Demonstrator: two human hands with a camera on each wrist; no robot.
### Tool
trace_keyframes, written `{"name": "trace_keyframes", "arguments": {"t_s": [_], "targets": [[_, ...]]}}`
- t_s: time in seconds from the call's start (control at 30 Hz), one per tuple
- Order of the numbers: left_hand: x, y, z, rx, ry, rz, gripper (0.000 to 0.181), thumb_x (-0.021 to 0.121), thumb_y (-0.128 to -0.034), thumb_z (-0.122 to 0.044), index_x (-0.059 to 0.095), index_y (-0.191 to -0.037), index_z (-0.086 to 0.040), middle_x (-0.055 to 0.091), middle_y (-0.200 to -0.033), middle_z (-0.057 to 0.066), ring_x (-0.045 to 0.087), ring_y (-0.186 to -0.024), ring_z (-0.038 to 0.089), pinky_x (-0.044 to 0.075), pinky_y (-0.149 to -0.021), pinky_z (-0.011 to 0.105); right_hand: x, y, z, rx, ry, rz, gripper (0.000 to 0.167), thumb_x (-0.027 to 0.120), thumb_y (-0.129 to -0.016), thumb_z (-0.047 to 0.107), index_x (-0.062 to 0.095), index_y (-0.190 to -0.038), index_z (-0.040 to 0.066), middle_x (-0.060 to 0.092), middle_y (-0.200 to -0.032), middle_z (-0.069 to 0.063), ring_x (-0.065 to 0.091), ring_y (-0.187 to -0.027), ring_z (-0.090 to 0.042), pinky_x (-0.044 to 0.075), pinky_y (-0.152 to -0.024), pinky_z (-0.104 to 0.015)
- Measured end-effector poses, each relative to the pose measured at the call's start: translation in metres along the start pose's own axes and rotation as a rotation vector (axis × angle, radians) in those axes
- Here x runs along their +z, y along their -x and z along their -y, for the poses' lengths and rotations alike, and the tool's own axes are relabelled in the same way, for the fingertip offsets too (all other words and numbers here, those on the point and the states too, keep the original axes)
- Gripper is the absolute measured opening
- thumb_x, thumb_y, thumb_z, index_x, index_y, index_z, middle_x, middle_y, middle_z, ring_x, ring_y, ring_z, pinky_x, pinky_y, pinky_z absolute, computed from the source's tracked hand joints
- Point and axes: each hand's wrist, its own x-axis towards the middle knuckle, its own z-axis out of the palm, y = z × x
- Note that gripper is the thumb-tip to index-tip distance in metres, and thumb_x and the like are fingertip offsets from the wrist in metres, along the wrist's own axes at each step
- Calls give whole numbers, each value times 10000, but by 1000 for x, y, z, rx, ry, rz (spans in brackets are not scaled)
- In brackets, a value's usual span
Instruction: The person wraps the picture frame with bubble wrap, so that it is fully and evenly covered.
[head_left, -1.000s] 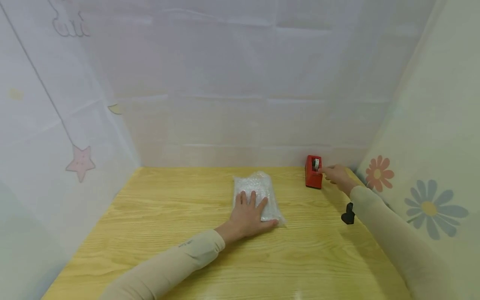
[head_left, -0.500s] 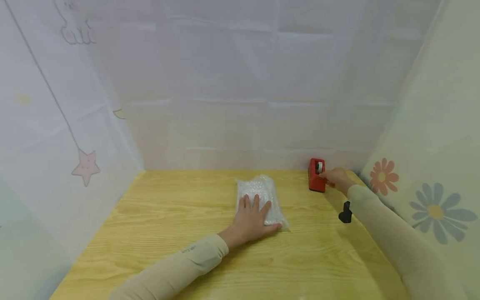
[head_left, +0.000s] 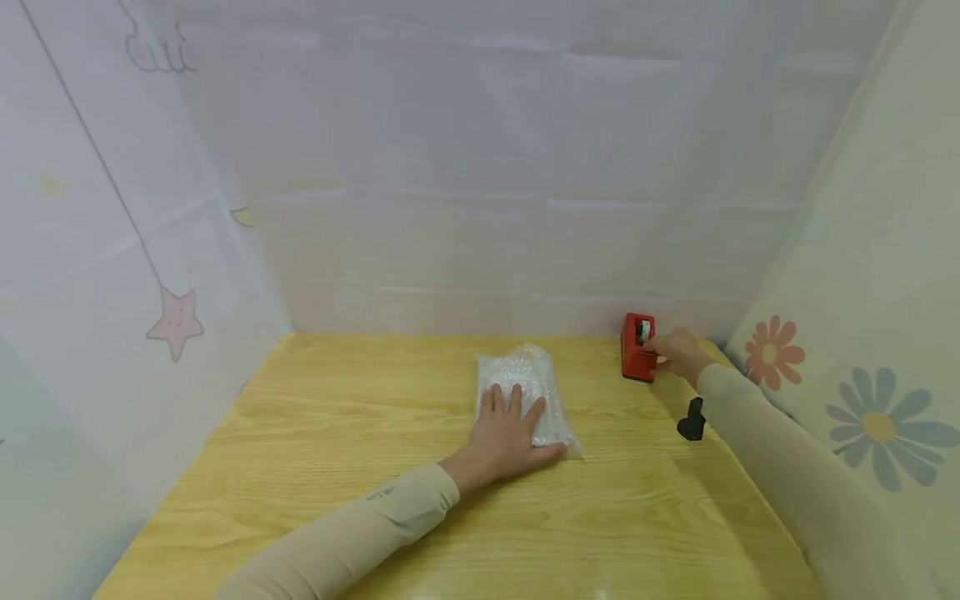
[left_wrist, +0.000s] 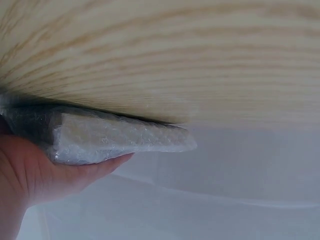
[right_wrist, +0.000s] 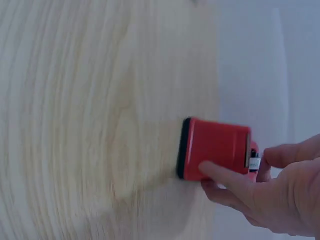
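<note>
A flat white item in clear bubble wrap [head_left: 531, 379] lies on the table. My left hand [head_left: 501, 437] rests on it, fingers spread. The left wrist view shows the thumb [left_wrist: 85, 175] along the side of the wrapped packet [left_wrist: 120, 140]. At the far right stands a red tape dispenser [head_left: 638, 358] with a black base and a tape roll [head_left: 643, 331]. My right hand [head_left: 677, 352] grips its near upper end. In the right wrist view, one finger of the right hand [right_wrist: 270, 190] lies on the dispenser's front [right_wrist: 217, 145]; bent digits meet near the blade. No loose tape strip can be made out.
The wood-grain table [head_left: 360, 400] meets a pale cloth backdrop [head_left: 450, 250] just behind the dispenser. Printed cloth also hangs at the left and right sides. A black object [head_left: 692, 421] shows beside the right sleeve; whether it is strapped to the wrist is unclear.
The right fingers have shifted slightly closer in on the dispenser's top near the roll. The left hand and wrapped packet stay put; the head view has drifted a little.
</note>
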Motion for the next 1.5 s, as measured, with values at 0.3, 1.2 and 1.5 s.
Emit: {"name": "trace_keyframes", "arguments": {"t_s": [0.3,1.2,1.5], "targets": [[0,-5,-1,-9,24,2,1028,101,-854,-907,390,-1585,-245,386,-1545,248,315,-1386,558,228,-1114,649,5,3,-9,8,-337,-162,489,512,-991,-33,338,-1437,-131,223,-1597,-234,266,-1444,-349,352,-1067,-609],[7,-2,5,-16,55,11,1013,106,-858,-904,356,-1604,-266,360,-1562,252,285,-1397,567,204,-1122,656,37,14,-79,-142,66,-341,357,644,-1009,207,683,-1224,-75,583,-1341,-214,500,-1222,-312,452,-951,-394],[-3,19,18,-24,57,6,990,157,-877,-892,373,-1595,-246,359,-1561,256,308,-1380,585,211,-1122,657,39,14,-83,-240,134,-262,260,686,-1002,213,718,-1082,-32,726,-920,-160,683,-774,-253,520,-635,-253]]}}
